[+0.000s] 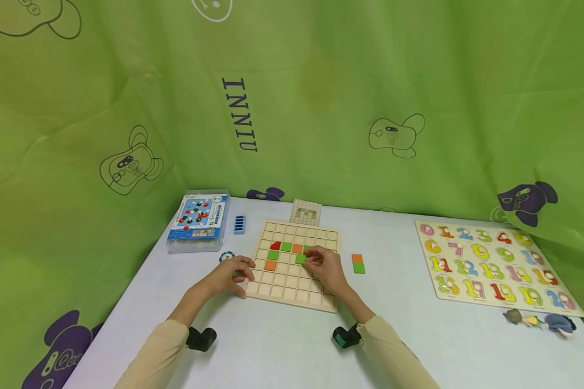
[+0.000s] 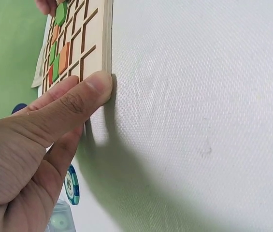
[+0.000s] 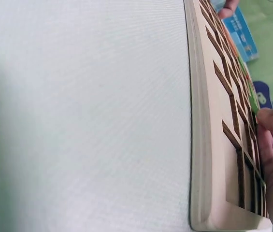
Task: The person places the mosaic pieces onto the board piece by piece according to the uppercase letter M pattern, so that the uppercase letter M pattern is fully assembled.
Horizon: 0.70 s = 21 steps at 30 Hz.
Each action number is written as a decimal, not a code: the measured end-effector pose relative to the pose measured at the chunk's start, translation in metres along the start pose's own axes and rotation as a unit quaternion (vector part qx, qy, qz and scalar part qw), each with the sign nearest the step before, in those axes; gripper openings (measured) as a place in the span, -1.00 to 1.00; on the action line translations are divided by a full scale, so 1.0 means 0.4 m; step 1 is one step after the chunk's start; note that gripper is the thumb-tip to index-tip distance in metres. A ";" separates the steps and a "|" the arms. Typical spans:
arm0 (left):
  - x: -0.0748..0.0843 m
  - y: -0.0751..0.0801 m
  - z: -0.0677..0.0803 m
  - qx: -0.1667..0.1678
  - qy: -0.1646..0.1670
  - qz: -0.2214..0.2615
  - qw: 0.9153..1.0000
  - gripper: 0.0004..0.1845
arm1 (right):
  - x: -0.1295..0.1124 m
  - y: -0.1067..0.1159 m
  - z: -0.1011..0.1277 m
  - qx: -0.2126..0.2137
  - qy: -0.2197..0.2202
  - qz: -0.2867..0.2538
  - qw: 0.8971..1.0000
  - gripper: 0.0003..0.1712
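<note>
A square wooden grid board lies on the table, with red, green and orange tiles set in its upper cells. At its left front corner my left hand grips the edge; in the left wrist view, the thumb lies along the rim with fingers beyond it. My right hand is over the board's right half, its thumb and fingertips pinching a green tile. This tile stands tilted in the left wrist view. A red tile and an orange tile sit farther left.
A patterned card is behind the board. Right of it lie an orange tile and a green tile. A boxed set, a blue piece and a round chip are left. A number puzzle and figurines are right.
</note>
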<state>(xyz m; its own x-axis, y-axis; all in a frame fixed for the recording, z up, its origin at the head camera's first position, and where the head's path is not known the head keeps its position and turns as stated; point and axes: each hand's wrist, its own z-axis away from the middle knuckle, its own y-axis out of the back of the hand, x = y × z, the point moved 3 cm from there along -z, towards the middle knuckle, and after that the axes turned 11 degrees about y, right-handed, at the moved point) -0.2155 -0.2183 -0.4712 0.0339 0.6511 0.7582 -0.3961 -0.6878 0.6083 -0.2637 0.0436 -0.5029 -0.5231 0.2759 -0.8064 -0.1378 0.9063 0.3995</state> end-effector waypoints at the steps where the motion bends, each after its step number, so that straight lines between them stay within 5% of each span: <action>1: 0.000 0.000 0.000 0.000 0.000 0.000 1.000 -0.71 | -0.001 0.000 0.000 0.000 0.001 0.001 1.000 -0.72; 10: -0.002 -0.001 0.002 -0.002 -0.004 0.011 1.000 -0.71 | -0.006 0.002 0.001 0.001 0.007 -0.001 1.000 -0.74; 21: 0.000 0.001 0.003 -0.002 -0.005 0.012 1.000 -0.71 | 0.004 0.009 0.003 0.006 -0.011 -0.085 0.996 -0.69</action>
<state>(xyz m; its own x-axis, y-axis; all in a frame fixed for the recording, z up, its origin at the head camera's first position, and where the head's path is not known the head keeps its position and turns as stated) -0.2144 -0.2191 -0.4708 0.0334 0.6306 0.7754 -0.4009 -0.7022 0.5884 -0.2642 0.0477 -0.5032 -0.4742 0.1258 -0.8714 -0.2115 0.9445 0.2515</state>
